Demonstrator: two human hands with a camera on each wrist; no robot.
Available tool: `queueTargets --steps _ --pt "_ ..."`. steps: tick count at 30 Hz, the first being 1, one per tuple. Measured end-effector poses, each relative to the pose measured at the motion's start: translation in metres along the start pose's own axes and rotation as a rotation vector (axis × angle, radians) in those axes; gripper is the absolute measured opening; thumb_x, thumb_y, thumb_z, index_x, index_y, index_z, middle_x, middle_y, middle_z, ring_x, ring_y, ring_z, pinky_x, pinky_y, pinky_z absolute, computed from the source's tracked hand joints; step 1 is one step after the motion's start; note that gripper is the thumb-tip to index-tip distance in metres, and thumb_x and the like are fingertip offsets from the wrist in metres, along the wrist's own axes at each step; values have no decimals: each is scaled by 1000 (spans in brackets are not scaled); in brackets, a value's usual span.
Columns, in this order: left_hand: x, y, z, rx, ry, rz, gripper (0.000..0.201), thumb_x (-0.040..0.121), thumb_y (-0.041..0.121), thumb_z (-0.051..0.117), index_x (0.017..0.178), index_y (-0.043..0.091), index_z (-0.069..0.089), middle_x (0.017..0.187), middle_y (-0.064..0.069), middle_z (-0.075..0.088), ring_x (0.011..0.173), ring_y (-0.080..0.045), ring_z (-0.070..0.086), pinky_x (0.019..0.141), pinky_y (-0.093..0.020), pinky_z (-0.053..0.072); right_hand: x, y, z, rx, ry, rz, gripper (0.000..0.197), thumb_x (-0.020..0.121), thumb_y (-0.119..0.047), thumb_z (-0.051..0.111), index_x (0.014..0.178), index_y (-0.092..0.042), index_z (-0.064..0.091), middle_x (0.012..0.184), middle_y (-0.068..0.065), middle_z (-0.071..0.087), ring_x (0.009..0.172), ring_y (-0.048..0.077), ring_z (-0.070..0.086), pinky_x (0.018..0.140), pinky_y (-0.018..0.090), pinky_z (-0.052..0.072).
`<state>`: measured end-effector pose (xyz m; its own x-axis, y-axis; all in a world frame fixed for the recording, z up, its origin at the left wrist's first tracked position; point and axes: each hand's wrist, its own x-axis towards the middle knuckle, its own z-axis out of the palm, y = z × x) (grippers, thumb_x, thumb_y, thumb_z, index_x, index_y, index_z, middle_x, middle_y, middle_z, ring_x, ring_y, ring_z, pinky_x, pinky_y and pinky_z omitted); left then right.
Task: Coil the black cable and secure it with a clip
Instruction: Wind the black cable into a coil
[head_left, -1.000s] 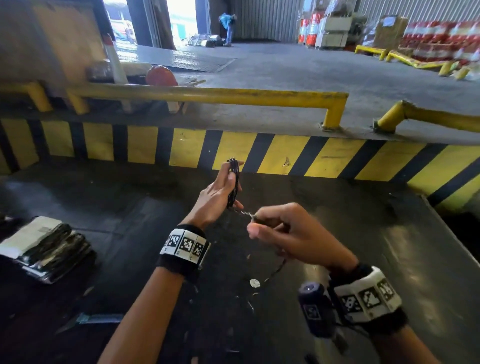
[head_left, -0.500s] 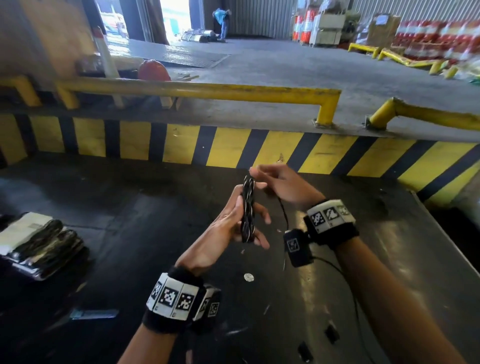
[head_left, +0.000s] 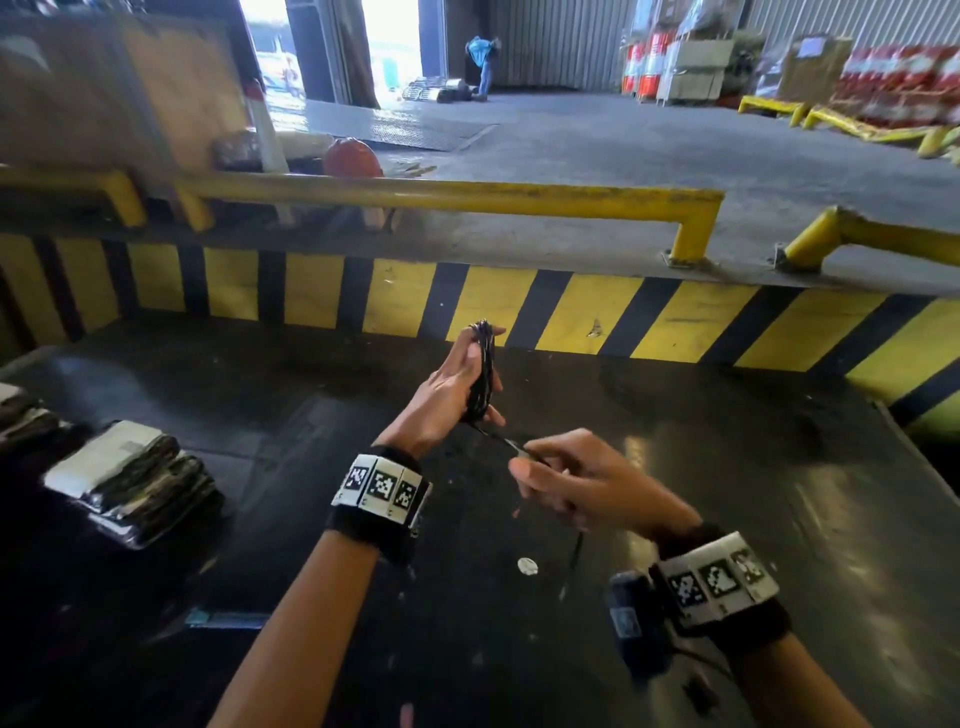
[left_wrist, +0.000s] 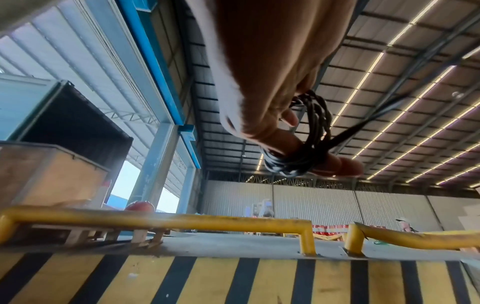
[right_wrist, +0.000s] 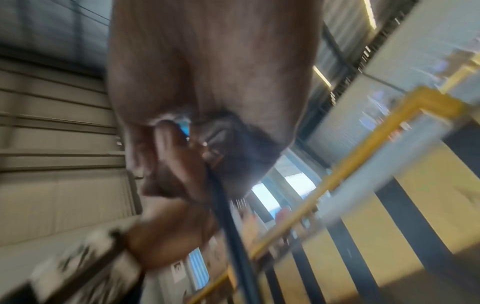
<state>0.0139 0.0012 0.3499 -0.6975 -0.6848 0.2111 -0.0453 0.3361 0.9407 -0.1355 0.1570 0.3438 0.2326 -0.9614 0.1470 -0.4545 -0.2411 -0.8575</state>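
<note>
A thin black cable (head_left: 483, 374) is wound in several loops around the fingers of my left hand (head_left: 457, 379), held upright above the dark table (head_left: 727, 467). In the left wrist view the loops (left_wrist: 306, 144) wrap the fingers, and one strand runs off to the upper right. My right hand (head_left: 566, 483) sits just below and right of the coil and pinches the free strand (head_left: 506, 441), which is taut between the two hands. The rest of the cable (head_left: 574, 551) hangs under the right hand. The right wrist view is blurred and shows the strand (right_wrist: 228, 222) leaving the fingers. No clip is visible.
Stacked black-and-white packets (head_left: 130, 478) lie on the table at the left. A small white disc (head_left: 527, 565) lies near the middle. A yellow-and-black striped wall (head_left: 571, 312) and a yellow rail (head_left: 441, 197) bound the far side. A person (head_left: 480, 57) stands far off.
My right hand has come down from the top of the coil to below and right of it, pulling the strand taut. The left hand has tilted more upright and moved slightly away.
</note>
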Motion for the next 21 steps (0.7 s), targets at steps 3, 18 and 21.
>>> queueTargets --steps 3,18,21 --pt "-9 -13 7 33 -23 -19 31 100 56 30 124 58 49 100 -13 67 72 -30 75 80 -44 56 -4 -34 -37 -230 -29 -40 27 101 -23 57 82 -7 67 58 -4 58 45 1 52 45 11 43" --pt "-63 14 48 -131 -187 132 39 107 45 28 140 35 46 109 -20 62 72 -38 73 80 -48 55 63 9 -75 -234 99 -46 24 105 -26 51 91 -21 69 73 -7 67 60 19 59 61 43 50" --pt "-58 30 40 -230 -124 202 42 105 46 28 141 31 43 107 -18 63 74 -30 71 76 -45 58 51 40 -27 122 49 -28 40 102 -12 48 78 -28 76 65 -16 71 59 -6 64 60 12 50"
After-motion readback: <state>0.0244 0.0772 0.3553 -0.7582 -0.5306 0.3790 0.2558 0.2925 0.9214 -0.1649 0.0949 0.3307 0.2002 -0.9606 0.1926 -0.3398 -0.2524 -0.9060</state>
